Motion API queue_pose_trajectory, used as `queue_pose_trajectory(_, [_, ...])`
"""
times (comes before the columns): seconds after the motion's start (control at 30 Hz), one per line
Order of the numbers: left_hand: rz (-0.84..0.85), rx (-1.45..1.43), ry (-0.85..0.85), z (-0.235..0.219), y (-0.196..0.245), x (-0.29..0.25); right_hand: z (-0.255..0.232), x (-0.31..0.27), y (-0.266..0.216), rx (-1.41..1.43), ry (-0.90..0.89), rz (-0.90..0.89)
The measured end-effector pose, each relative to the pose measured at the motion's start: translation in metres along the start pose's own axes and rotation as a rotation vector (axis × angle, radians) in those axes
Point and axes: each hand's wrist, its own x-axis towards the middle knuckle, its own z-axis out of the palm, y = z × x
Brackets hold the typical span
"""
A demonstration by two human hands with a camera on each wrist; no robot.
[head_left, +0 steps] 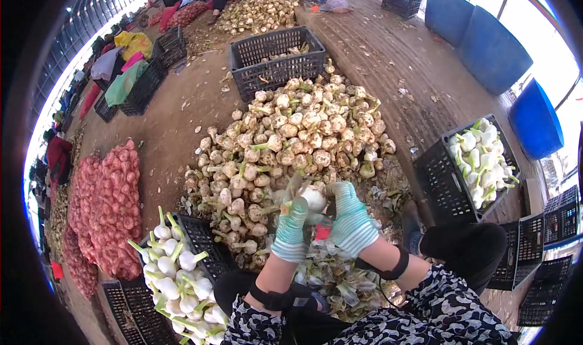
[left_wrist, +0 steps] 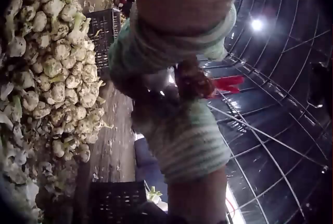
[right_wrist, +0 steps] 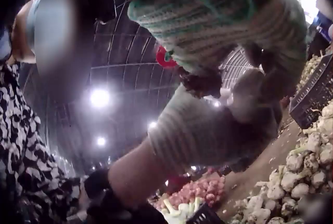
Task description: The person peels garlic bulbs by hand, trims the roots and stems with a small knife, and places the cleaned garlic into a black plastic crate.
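Between the two hands in the head view is a smooth white garlic bulb (head_left: pixel 314 200). My left hand (head_left: pixel 290 229), in a striped green-and-white glove, holds it from the left, fingers curled at its side. My right hand (head_left: pixel 352 220), gloved alike, is close against the bulb's right side and grips a small tool with a red handle (head_left: pixel 322 231). The red end (left_wrist: pixel 229 83) juts out past the gloves in the left wrist view; the fingers hide the tool's working part. Just beyond the hands rises a large heap of soil-stained garlic (head_left: pixel 291 132).
Cleaned garlic with green stems (head_left: pixel 176 278) fills a black crate at left; another black crate (head_left: pixel 434 178) with cleaned garlic stands at right. Peelings (head_left: pixel 334 275) lie below the hands. A black crate (head_left: pixel 276 75) sits behind the heap, red net sacks (head_left: pixel 109 205) at far left.
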Motion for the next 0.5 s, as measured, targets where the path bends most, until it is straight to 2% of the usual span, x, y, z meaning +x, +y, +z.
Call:
queue_pose_trajectory(0.07, [-0.026,-0.045,0.010,0.001,0.001,-0.004,0.005,0.000,0.002,0.184,-0.017,0.079])
queue_pose_trajectory(0.1, [-0.047,-0.090,0.011,0.003,0.003,-0.005,0.002,0.004,0.005,0.186,-0.017,0.080])
queue_pose_trajectory(0.17, [-0.109,-0.191,-0.012,0.011,0.018,-0.011,-0.008,0.013,0.008,0.594,-0.133,0.230])
queue_pose_trajectory(0.2, [-0.118,-0.197,0.001,0.011,0.018,-0.011,-0.011,0.013,0.007,0.899,-0.020,0.492])
queue_pose_trajectory(0.23, [-0.129,-0.204,0.019,0.011,0.017,-0.011,-0.009,0.011,0.008,0.897,-0.018,0.493])
queue_pose_trajectory(0.33, [-0.143,-0.275,0.055,0.010,0.008,-0.012,0.000,0.000,0.009,0.070,-0.025,-0.046])
queue_pose_trajectory(0.37, [-0.144,-0.302,0.065,0.010,0.007,-0.009,-0.001,0.001,0.005,0.070,-0.024,-0.050])
queue_pose_trajectory(0.47, [-0.115,-0.328,0.081,0.011,-0.001,-0.007,-0.005,0.005,-0.006,-0.286,0.003,-0.069])
queue_pose_trajectory(0.5, [-0.122,-0.341,0.081,0.008,-0.008,-0.008,-0.004,0.007,0.009,-0.286,-0.001,-0.067])
